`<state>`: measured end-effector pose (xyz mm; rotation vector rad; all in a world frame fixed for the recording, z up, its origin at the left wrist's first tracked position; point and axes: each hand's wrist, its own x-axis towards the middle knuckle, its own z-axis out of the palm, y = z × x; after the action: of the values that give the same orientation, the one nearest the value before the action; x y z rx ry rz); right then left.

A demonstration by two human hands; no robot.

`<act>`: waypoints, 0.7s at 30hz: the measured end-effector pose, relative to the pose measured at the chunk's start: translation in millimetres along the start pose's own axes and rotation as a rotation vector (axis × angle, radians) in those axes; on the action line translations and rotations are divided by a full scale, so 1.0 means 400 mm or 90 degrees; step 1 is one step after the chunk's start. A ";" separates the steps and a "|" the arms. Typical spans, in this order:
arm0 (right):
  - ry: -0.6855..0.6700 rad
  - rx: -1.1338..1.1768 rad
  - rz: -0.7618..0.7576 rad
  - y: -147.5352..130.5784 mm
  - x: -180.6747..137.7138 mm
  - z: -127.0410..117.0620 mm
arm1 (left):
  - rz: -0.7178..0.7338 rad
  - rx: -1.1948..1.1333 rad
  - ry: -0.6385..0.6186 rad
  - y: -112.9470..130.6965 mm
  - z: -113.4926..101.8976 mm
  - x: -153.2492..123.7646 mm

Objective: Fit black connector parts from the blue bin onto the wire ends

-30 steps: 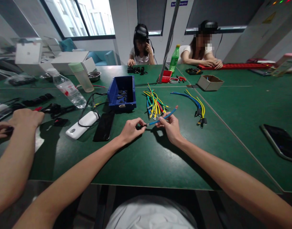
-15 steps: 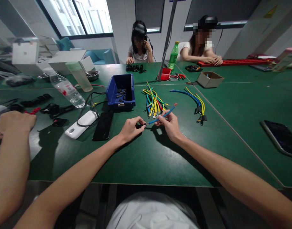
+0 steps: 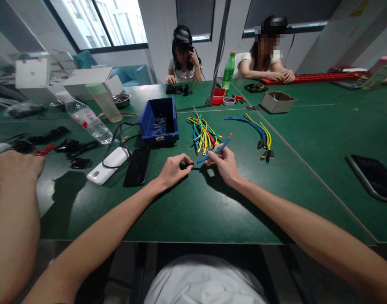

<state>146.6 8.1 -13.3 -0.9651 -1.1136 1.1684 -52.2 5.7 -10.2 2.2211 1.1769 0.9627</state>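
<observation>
My right hand point(image 3: 224, 164) pinches a short blue wire point(image 3: 223, 145), whose bare copper end points up and to the right. At the wire's other end, my left hand point(image 3: 177, 169) is closed on a small black piece point(image 3: 190, 164), mostly hidden by the fingers. The metal tip of the wire meets this black piece. Just beyond my hands lies a pile of yellow, green, blue and red wires point(image 3: 203, 131) with ring terminals. To its right, blue and yellow wires point(image 3: 266, 134) carry black pieces on their near ends.
A blue bin point(image 3: 174, 137) with black pieces stands behind my left hand. Beside it lie a black phone point(image 3: 136, 166) and a white power bank point(image 3: 108, 166). Another person's arm point(image 3: 14, 202) reaches in at left. Two people sit opposite. A cardboard box point(image 3: 278, 104) is farther right.
My hands hold nearly the same pose on the blue wire and the black piece. The view has shifted very slightly. The neighbour's hand at left has moved a little.
</observation>
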 end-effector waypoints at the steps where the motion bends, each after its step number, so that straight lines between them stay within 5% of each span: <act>1: -0.002 -0.001 0.004 0.000 0.000 -0.001 | -0.002 0.000 -0.002 0.000 0.000 0.000; 21: -0.026 0.002 0.016 0.015 0.009 -0.007 | 0.003 0.006 0.002 0.002 0.000 0.002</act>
<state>148.1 12.6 -19.1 -0.9593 -1.1342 1.2141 -51.5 5.9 -9.4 2.2321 1.1808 0.9653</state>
